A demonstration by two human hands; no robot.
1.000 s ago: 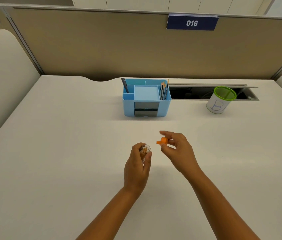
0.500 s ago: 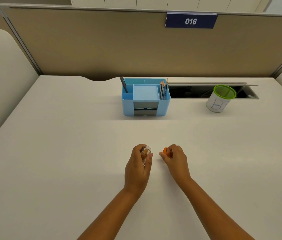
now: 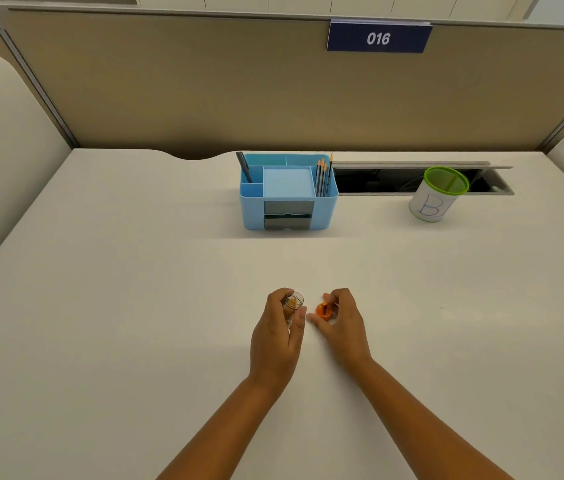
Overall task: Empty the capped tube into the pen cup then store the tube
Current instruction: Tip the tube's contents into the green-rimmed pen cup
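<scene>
My left hand (image 3: 277,336) is wrapped around a small clear tube (image 3: 293,301), held upright near the middle of the desk. Its mouth is uncapped and orange-brown contents show inside. Just to its right, my right hand (image 3: 342,323) pinches the orange cap (image 3: 323,310) between thumb and fingers, low at the desk surface, the cap's hollow side facing up. The pen cup (image 3: 436,199), white with a green rim and a blue letter B, stands far back on the right, well away from both hands. I cannot see anything in it.
A blue desk organiser (image 3: 287,202) with a grey drawer, pencils and a dark pen stands at the back centre. An open cable slot (image 3: 377,181) runs behind the pen cup. Beige partition walls close off the back and sides of the white desk (image 3: 135,306).
My right hand came down and in from a raised position, bringing the orange cap to the desk beside the tube. The left hand with the tube stayed put.
</scene>
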